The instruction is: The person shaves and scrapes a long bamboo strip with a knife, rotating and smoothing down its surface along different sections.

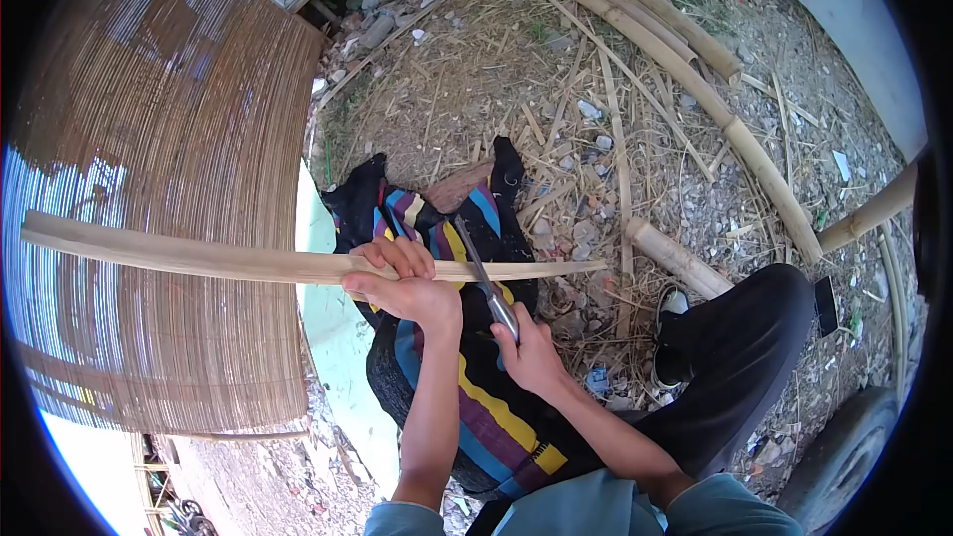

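My left hand (409, 283) is wrapped round a long, pale split bamboo strip (199, 256). The strip lies crosswise in front of me, its thick end far to the left and its thin end to the right. In my right hand (533, 352) is a knife (480, 268), gripped by its silvery handle. Its narrow dark blade slants up and left, crossing the strip just right of my left hand; whether the edge touches the bamboo I cannot tell. Under both hands, a black cloth (486, 417) with yellow, blue and purple stripes is draped over my lap.
A slatted bamboo blind (169, 179) hangs at the left. Long bamboo poles (730, 124) lie at the upper right, and a short bamboo piece (680, 256) lies near my knee. Shavings and rubble cover the ground. A tyre (844, 467) is at the lower right.
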### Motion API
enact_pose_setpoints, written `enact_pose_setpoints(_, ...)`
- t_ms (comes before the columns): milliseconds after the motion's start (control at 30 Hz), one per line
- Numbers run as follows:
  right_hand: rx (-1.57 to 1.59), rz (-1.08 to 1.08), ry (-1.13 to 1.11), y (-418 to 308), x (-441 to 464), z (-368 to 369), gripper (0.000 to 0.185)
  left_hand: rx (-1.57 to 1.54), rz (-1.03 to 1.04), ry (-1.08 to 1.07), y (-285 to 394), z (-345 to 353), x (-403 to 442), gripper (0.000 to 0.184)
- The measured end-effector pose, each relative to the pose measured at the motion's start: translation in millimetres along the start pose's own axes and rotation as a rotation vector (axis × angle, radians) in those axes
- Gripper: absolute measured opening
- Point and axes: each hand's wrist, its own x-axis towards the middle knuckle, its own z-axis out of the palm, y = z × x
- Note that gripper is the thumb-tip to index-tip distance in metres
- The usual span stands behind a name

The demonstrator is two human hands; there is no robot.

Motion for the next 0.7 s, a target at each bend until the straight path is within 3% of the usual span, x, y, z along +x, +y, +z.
enact_pose_setpoints(133,-0.056,0.151,0.195,55,-5,-1,0.033,0.028,0.014,0.043,0,-7,7,0.051)
enact_pose_setpoints(233,-0.223,0.204,0.113,83,-6,-26,0.037,0.073,0.032,0.095,-1,-10,11,0.052)
enact_pose_setpoints(300,0.073,0.489,-0.030,40,-6,-29,0.038,0.065,0.020,0.060,0,-10,6,0.052)
enact_pose_setpoints(367,0.051,0.146,-0.005,22,-12,-11,0.038,0.008,0.018,0.014,0,-5,3,0.056)
enact_pose_setpoints(433,-0.058,0.031,-0.007,5,-12,4,0.035,0.008,0.009,0.027,0,-5,3,0.056)
enact_pose_setpoints(500,0.013,0.070,-0.041,3,-9,4,0.034,0.008,-0.001,0.035,1,-5,4,0.057)
enact_pose_setpoints(567,-0.062,0.071,0.103,37,-5,4,0.033,0.029,-0.007,0.062,1,-4,6,0.057)
enact_pose_setpoints(700,-0.219,0.093,0.059,75,-11,0,0.036,0.103,-0.020,0.136,0,-14,15,0.056)
